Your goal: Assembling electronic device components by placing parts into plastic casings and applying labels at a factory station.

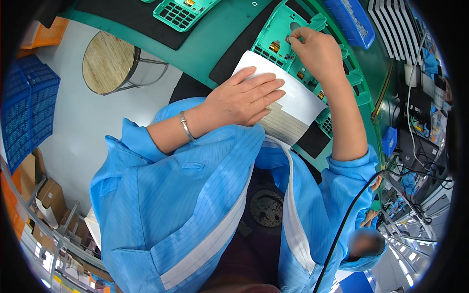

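My left hand lies flat, fingers stretched, on a white sheet whose lower part carries rows of greyish-beige strips. The sheet rests over the near edge of green plastic housings with grids of square holes and small copper-coloured parts. Over these housings my right hand is closed in a pinch, thumb and forefinger together. Something small and greyish shows at its fingertips; I cannot make out what it is. Part of the housings is hidden beneath the sheet and my right forearm.
Another green housing lies on a black mat at the far left of the green table. A blue bin of small pale parts stands at the far right. A round stool and blue crates are on the left. A co-worker is at right.
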Motion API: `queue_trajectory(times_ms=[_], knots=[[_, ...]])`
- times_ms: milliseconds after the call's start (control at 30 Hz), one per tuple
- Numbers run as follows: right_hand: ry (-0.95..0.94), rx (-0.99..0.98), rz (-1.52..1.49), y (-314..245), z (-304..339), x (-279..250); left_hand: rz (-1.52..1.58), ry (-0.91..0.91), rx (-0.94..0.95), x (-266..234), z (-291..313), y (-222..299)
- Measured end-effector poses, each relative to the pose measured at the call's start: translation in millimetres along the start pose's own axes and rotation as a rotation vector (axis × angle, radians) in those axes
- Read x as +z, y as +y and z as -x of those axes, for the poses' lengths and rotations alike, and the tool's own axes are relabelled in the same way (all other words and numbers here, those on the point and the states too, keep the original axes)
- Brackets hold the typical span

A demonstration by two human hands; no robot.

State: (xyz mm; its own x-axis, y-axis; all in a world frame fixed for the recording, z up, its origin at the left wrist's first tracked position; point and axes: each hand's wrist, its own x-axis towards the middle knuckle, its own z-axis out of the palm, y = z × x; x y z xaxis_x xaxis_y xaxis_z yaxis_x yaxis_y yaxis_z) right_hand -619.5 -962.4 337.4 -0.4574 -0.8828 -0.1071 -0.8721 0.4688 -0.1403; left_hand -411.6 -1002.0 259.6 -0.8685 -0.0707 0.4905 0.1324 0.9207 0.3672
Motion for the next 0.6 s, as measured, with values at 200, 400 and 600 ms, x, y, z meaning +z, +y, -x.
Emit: queue_trajectory(times_ms=[200, 400, 600], knots=[[0.390, 0.207, -0.363, 39.4, 65.3, -19.6, 0.167, 0.049, -0.060, -6.7, 3.5, -3.8], [0.518, 0.873, -0.762, 166.5, 196.9, 24.2, 0.043, 0.095, -0.338, -39.5, -9.0, -13.1], [0.540, 0.885, -1.105, 149.5, 196.0, 41.2, 0.168, 0.203, -0.328, -22.4, -5.4, -17.4]])
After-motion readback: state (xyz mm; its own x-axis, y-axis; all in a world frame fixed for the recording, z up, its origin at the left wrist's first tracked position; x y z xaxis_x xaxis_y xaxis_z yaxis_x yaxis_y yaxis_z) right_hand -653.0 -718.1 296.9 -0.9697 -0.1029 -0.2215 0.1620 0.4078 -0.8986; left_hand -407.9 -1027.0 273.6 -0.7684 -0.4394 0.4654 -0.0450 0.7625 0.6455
